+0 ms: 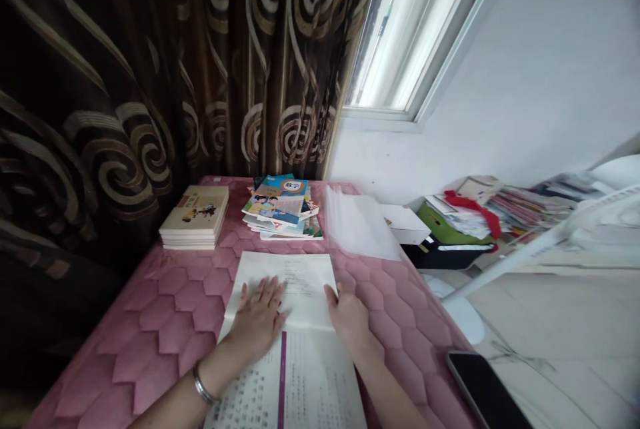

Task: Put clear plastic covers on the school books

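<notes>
An open book (315, 369) with printed pages lies in front of me, its fold running crosswise. My left hand (260, 319) rests flat over the far page and the fold, fingers spread, with a silver bracelet on the wrist. At the right edge of the far page is my right hand (349, 319), its thumb on the paper and its other fingers curled at the side, partly hidden. It appears to pinch that edge.
A pink quilted table cover (173, 322) lies underneath. Beyond the book are a stack of beige books (195, 216), a pile of colourful textbooks (280, 202) and clear plastic sheets (357, 222). A phone (485, 389) lies at right, near a white fan (465, 316).
</notes>
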Motion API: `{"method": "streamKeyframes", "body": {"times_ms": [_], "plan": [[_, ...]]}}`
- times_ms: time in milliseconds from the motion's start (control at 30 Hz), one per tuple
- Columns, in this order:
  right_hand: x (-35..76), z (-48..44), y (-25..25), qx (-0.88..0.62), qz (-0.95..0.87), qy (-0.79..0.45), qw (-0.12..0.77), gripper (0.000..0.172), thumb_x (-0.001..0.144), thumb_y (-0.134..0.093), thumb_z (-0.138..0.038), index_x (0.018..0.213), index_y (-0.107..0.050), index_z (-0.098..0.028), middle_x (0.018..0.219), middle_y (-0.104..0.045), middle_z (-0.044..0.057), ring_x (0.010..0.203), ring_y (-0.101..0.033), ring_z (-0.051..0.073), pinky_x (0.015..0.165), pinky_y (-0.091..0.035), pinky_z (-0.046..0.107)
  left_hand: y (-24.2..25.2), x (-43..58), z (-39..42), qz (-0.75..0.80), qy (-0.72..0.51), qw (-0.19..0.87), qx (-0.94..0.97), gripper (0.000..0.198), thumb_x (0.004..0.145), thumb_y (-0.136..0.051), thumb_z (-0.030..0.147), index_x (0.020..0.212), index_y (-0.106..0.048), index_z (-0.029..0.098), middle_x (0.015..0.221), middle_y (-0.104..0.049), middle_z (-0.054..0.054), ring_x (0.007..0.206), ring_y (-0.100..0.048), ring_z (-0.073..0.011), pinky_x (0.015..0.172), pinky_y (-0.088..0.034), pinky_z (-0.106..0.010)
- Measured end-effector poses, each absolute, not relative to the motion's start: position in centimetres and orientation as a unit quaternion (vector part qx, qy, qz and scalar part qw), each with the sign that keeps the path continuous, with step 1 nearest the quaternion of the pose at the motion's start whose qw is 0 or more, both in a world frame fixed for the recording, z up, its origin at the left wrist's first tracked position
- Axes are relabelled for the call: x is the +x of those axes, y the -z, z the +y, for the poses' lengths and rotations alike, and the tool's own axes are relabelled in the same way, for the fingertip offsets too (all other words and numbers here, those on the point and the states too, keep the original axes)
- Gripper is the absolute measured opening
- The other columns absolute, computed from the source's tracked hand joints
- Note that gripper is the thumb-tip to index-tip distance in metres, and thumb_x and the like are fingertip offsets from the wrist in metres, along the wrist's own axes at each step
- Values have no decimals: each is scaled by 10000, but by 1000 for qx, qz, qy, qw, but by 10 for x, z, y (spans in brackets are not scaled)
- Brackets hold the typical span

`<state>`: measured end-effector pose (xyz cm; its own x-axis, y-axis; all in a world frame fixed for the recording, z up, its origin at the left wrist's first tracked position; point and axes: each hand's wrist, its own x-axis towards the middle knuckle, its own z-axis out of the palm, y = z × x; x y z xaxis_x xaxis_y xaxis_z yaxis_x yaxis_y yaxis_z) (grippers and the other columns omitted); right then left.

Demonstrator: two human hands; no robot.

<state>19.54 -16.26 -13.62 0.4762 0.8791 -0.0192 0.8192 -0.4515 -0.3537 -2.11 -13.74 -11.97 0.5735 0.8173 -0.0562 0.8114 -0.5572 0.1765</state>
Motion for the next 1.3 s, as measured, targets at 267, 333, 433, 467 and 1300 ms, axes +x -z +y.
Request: {"method": "streamKeyframes", "body": {"times_ms": [267, 333, 433, 467, 1300], "plan": [[195, -161, 133, -831, -523, -99, 165, 334, 974, -397, -307, 1260, -559, -253, 1158, -673, 69, 968, -670, 205, 784, -461, 281, 113, -16, -135, 485, 3, 113, 867, 539, 970, -286, 362, 1486, -308, 207, 1569, -260, -64, 1441, -238, -275, 1152, -185, -570], [195, -159, 132, -829, -530, -97, 147, 322, 974, -393, -312, 1225, -593, -284, 1155, -665, 54, 950, -670, 191, 746, -459, 262, 114, -15, -131, 485, -14, 89, 870, 517, 967, -287, 311, 1463, -364, 185, 1529, -364, -88, 1401, -331, -262, 1163, -172, -549], [194, -157, 131, -830, -536, -92, 124, 340, 979, -371, -319, 1233, -595, -295, 1104, -664, 54, 899, -676, 183, 682, -456, 254, 115, -16, -121, 478, -21, 72, 875, 523, 963, -296, 308, 1456, -375, 153, 1524, -367, -111, 1408, -317, -262, 1180, -97, -542], [194, -157, 130, -831, -536, -91, 119, 348, 980, -361, -317, 1240, -592, -294, 1101, -658, 57, 883, -676, 183, 671, -459, 258, 116, -17, -118, 475, -13, 80, 876, 541, 962, -302, 334, 1468, -348, 148, 1549, -310, -113, 1432, -263, -272, 1177, -90, -552], [147, -170, 132, -709, -694, -114, 48, 720, 968, -231, -554, 1493, -249, -62, 1561, -130, 170, 1464, -76, 287, 1170, -84, 496, 131, 4, -95, 542, -30, 44, 839, 578, 932, -279, 260, 1495, -280, 133, 1580, -205, -110, 1465, -150, -259, 1174, -51, -560]]}}
